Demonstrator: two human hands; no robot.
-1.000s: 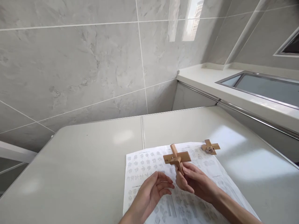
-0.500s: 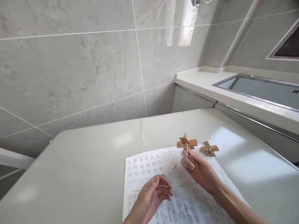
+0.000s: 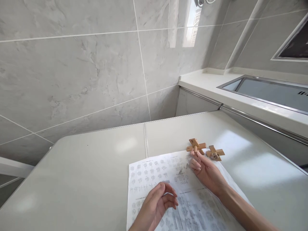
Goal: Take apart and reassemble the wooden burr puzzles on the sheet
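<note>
The right hand [image 3: 204, 171] grasps a light-brown wooden puzzle piece [image 3: 195, 147], built of crossed bars with dark markings on some faces, pinching its near end between the thumb and fingertips. This piece is out at the far edge of a large white paper sheet [image 3: 192, 184] printed with rows of small grey diagrams, its bars spreading beyond the sheet over the glossy off-white counter [image 3: 96, 179]; whether it rests on the surface or is held just above it, I cannot tell. Just to its right sits a second light-brown wooden crossed-bar piece [image 3: 215, 153] of similar shape, with a dark mark on the face turned toward the viewer, lying by the far right corner of the sheet; the two are very near each other, and whether their bars touch is unclear. The left hand [image 3: 158, 202] is released, holding nothing, its fingers loosely curled and the palm turned inward above the middle of the sheet, well apart from both wooden pieces. A narrow seam runs across the counter from its far edge toward the sheet. Behind stands a wall of grey marbled tiles [image 3: 84, 70] with pale joints, and on the right a white ledge [image 3: 204, 81] carries a metal-framed, bluish-grey glossy panel [image 3: 267, 91].
</note>
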